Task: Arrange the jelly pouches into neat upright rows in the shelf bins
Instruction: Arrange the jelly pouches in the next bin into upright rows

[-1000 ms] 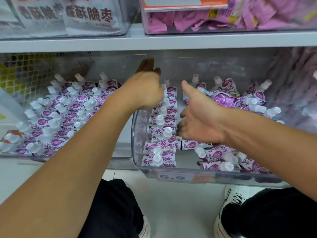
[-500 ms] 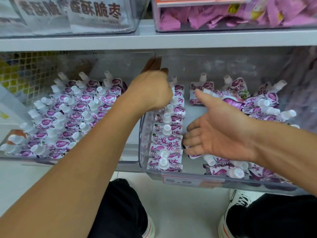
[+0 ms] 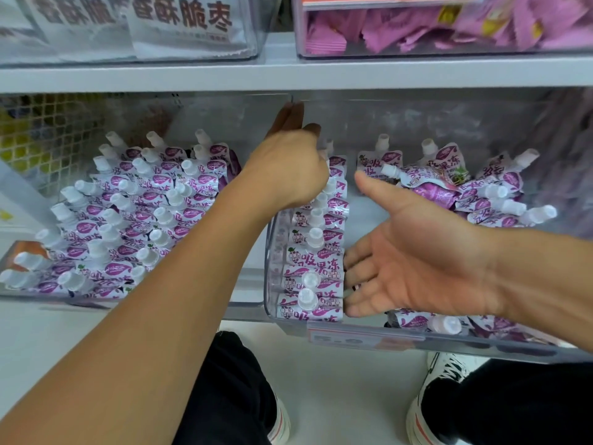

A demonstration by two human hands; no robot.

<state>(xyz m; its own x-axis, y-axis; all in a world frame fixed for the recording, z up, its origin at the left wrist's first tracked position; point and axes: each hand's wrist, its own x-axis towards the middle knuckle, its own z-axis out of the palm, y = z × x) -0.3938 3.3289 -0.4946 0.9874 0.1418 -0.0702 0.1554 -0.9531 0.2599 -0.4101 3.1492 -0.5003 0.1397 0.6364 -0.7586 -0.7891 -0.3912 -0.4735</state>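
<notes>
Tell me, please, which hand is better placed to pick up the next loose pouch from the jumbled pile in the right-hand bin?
Probably the right hand: it is open, holds nothing, and lies beside the jumbled pouches. The left hand is far back at the upright row.

Glossy purple-and-white foil jelly pouches (image 3: 316, 268) with matt plastic caps fill a clear, smooth plastic bin (image 3: 272, 252).

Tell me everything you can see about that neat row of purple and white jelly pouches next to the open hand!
The neat row of purple and white jelly pouches stands upright along the left wall of the clear plastic bin, running front to back. Each glossy pouch has a white screw cap on top and purple leaf shapes with printed characters. The right hand lays straight fingertips against the row's side; the left hand curls over the far pouches.
</notes>
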